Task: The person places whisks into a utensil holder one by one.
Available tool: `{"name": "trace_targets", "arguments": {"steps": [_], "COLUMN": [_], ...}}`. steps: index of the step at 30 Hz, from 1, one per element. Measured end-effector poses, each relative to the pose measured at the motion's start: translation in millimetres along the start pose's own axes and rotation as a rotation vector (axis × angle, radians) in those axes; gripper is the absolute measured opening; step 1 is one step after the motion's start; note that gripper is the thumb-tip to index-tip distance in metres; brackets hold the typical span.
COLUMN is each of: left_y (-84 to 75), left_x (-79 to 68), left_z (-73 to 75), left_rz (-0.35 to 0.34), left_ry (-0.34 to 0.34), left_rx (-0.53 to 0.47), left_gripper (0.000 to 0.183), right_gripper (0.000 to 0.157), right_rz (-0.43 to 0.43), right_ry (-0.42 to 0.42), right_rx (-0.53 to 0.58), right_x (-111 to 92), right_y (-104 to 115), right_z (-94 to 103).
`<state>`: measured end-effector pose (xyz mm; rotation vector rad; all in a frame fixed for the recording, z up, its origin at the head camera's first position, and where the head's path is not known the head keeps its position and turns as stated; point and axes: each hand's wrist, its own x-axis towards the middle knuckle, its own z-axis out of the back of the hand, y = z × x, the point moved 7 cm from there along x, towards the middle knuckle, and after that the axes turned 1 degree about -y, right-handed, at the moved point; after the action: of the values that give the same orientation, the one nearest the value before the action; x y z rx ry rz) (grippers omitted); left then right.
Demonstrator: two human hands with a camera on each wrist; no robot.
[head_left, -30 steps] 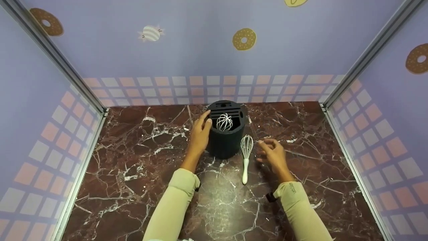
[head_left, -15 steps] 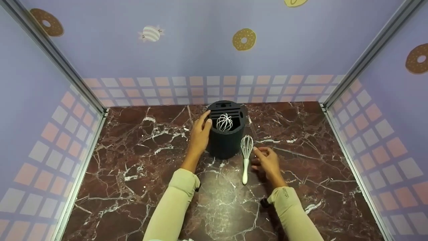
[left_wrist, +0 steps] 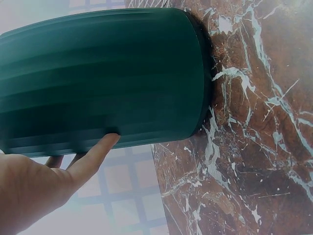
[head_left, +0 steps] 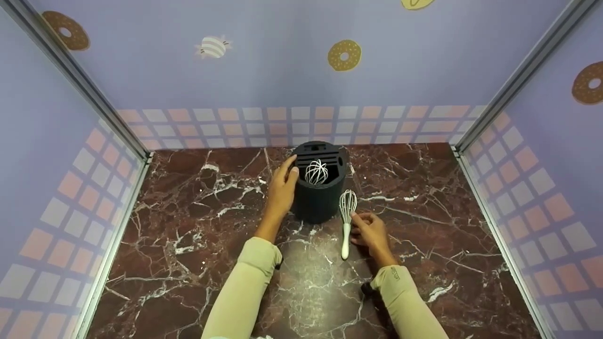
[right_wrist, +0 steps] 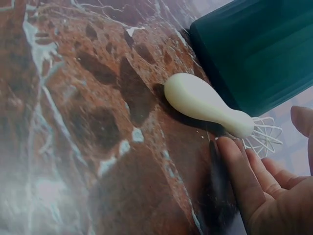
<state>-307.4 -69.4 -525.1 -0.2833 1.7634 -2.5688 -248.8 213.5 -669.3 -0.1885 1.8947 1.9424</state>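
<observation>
A dark utensil holder (head_left: 316, 202), green-black with a slotted top, stands upright on the marble-patterned surface. Out of its front compartment shows the wire head of a whisk (head_left: 316, 173); the rest of that whisk is hidden. My left hand (head_left: 282, 188) rests against the holder's left side with fairly straight fingers, which the left wrist view shows touching its wall. A second whisk (head_left: 346, 240) with a white handle lies just right of the holder, wires pointing away. Beside it is my right hand (right_wrist: 274, 196), fingertips close to where wires meet handle, thumb raised apart.
The dark red marble surface (head_left: 188, 263) spreads around both hands. A lilac back wall (head_left: 264, 80) stands close behind the holder, and side walls rise at left and right with metal strips (head_left: 480, 89) in the corners.
My right hand has moved left and nearer to me, from beside the lying whisk's wires to the top of its handle. The left hand, holder and both whisks have stayed put.
</observation>
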Motion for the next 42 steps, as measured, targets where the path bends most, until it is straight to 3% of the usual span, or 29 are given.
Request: {"name": "trace_targets", "arguments": {"steps": [15, 35, 42], "left_y": [0.1, -1.1, -2.2], "left_x": [0.2, -1.2, 0.0], "left_z": [0.1, 0.7, -0.1], "left_rz": [0.000, -0.005, -0.017], "left_ry": [-0.015, -0.012, -0.014], "left_rx": [-0.001, 0.000, -0.017], "left_gripper": [0.043, 0.043, 0.043], "right_gripper": [0.057, 0.048, 0.042], "right_rz": [-0.015, 0.002, 0.018], "right_ry": [-0.053, -0.114, -0.097], "right_rx": [-0.070, -0.219, -0.249], "right_x": [-6, -9, -10], "right_y": [-1, 4, 7], "right_z": [-6.3, -13.0, -15.2]}}
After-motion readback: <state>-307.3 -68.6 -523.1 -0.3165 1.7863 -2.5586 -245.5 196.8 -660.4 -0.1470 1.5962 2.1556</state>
